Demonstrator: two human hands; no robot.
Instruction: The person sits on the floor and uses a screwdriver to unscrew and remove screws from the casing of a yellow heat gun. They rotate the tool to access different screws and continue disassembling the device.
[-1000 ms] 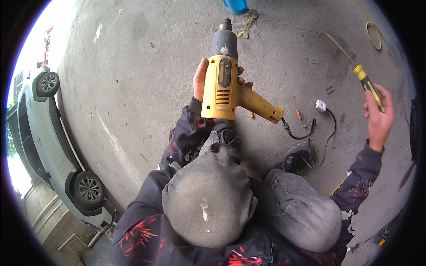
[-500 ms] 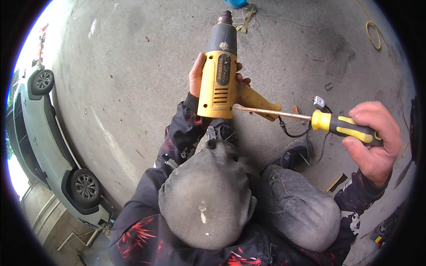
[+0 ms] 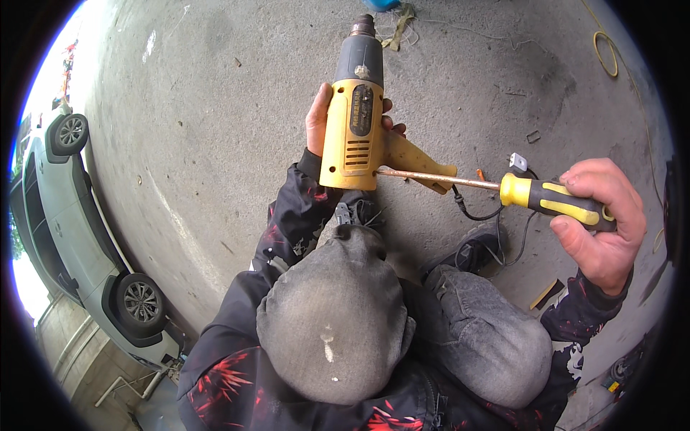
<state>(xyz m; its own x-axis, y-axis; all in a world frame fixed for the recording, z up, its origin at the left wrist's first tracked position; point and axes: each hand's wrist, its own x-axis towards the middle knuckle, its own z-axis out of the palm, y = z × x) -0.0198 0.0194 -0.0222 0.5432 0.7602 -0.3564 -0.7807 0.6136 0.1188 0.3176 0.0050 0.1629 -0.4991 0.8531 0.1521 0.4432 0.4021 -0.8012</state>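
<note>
A yellow and grey heat gun (image 3: 348, 164) is held above my legs, nozzle away from me. My left hand (image 3: 317, 115) is closed round its body, fingertips showing at the far side. My right hand (image 3: 604, 230) grips a yellow and black screwdriver (image 3: 521, 189) by the handle. Its long shaft reaches left, the tip at the lower right edge of the heat gun's body; whether it sits in a hole I cannot tell. A black cord runs from the heat gun's handle near a white plug (image 3: 517, 161) on the floor.
The concrete floor (image 3: 201, 129) bears a blue object (image 3: 381, 4) and rag (image 3: 399, 23) ahead, a small orange item (image 3: 480, 175), a flat dark piece (image 3: 548, 293) and a yellow hose (image 3: 609, 57). A parked pale car (image 3: 86, 223) stands at the left.
My right hand has swung the screwdriver down and leftward from a raised angle until its tip meets the heat gun. The heat gun in my left hand has shifted slightly up and left in the view.
</note>
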